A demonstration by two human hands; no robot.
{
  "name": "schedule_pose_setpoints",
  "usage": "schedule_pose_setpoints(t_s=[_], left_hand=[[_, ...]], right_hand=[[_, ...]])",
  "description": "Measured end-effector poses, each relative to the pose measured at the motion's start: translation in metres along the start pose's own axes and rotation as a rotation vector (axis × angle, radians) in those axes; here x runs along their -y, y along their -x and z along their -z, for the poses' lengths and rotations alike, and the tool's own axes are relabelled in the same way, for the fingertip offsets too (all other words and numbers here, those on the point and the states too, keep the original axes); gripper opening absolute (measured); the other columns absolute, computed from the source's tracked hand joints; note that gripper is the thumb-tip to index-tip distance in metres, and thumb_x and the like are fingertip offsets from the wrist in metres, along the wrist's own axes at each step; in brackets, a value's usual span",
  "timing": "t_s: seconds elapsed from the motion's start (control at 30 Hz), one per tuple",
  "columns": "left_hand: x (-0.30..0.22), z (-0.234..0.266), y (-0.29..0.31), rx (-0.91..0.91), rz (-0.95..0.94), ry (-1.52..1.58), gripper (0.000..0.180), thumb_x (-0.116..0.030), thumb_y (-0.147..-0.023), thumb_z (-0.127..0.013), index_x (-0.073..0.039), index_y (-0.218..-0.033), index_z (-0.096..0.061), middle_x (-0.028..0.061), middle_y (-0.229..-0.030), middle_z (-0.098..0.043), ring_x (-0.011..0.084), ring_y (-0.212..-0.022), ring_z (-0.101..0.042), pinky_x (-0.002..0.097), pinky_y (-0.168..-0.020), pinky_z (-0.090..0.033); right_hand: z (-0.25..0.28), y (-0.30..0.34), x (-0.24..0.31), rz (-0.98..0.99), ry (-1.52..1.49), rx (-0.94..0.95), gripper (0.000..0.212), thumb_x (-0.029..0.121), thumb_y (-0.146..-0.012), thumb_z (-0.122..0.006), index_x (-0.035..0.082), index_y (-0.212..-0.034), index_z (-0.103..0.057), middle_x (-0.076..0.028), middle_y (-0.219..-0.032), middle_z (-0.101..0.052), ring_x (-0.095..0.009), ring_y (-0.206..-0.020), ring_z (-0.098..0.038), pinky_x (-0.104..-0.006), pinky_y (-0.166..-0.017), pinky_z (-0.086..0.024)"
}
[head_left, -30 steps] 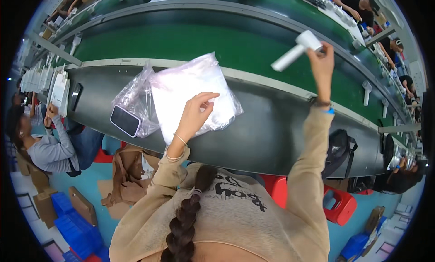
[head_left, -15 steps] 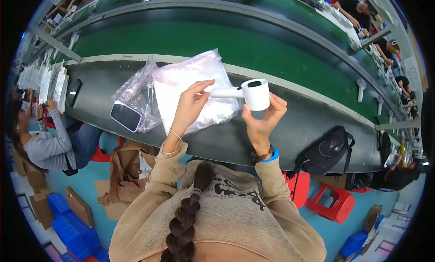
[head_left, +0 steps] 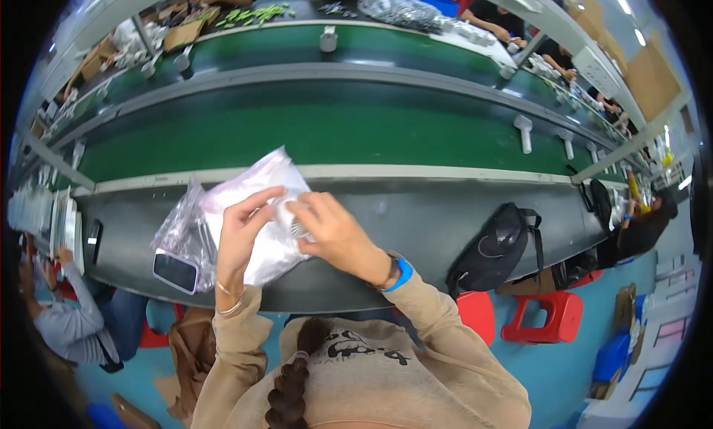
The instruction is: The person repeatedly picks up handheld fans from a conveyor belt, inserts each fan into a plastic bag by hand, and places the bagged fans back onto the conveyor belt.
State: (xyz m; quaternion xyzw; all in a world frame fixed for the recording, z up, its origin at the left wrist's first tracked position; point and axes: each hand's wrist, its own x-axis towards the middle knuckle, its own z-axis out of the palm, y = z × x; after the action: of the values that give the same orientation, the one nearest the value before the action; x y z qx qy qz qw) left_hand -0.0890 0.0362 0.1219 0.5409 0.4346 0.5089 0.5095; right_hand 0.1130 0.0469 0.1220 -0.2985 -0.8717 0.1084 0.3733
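Observation:
Between my two hands is a white hairdryer-shaped device, blurred by motion and largely hidden by the fingers. A ribbed, grille-like patch shows beside my right fingertips. My left hand is closed on it from the left, thumb and fingers curled in. From the right, my right hand wraps over the round head with bent fingers. Under the hands lies a white plastic packet on the dark worktop. To its left, a phone with a pale rim rests against crumpled clear plastic.
A green conveyor runs behind the worktop, with white devices like this one standing beyond. A black backpack lies to the right, above red stools. People work at the left, right and far side.
My hands have moved left and closer together with the device. My right hand has turned over its round head, and the view has shifted, showing more of the far side.

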Motion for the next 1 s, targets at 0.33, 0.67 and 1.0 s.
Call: schedule_pose_setpoints(t_s=[0.33, 0.67, 1.0], left_hand=[[0.029, 0.008, -0.029, -0.072, -0.248, -0.905, 0.028, 0.007, -0.076, -0.058, -0.003, -0.097, -0.075, 0.013, -0.094, -0.072, 0.0303, -0.087, -0.058, 0.0383, -0.079, -0.049], [0.054, 0.006, -0.057, 0.059, -0.23, -0.719, 0.028, 0.005, -0.082, -0.055, -0.002, -0.1, -0.075, 0.0123, -0.084, -0.072, 0.0197, -0.072, -0.061, 0.031, -0.065, -0.046], [0.041, -0.006, -0.069, 0.121, -0.032, -0.376, 0.027, 0.003, -0.087, -0.054, -0.002, -0.104, -0.075, 0.0063, -0.087, -0.072, 0.0086, -0.071, -0.053, 0.0244, -0.064, -0.042]], right_hand=[[-0.024, -0.013, -0.073, 0.003, 0.108, 0.304, 0.042, 0.031, -0.074, -0.079, -0.002, -0.095, -0.064, -0.015, -0.098, -0.055, -0.034, -0.09, -0.058, -0.0413, -0.079, -0.05], [0.003, -0.029, -0.09, -0.069, -0.748, 0.38, 0.023, 0.024, -0.085, -0.072, 0.003, -0.091, -0.067, -0.008, -0.081, -0.06, -0.018, -0.076, -0.057, -0.0332, -0.069, -0.046], [0.041, -0.021, -0.068, -0.096, -0.474, 0.427, 0.02, 0.022, -0.09, -0.067, 0.004, -0.093, -0.059, -0.01, -0.075, -0.062, -0.027, -0.069, -0.06, -0.0384, -0.065, -0.045]])
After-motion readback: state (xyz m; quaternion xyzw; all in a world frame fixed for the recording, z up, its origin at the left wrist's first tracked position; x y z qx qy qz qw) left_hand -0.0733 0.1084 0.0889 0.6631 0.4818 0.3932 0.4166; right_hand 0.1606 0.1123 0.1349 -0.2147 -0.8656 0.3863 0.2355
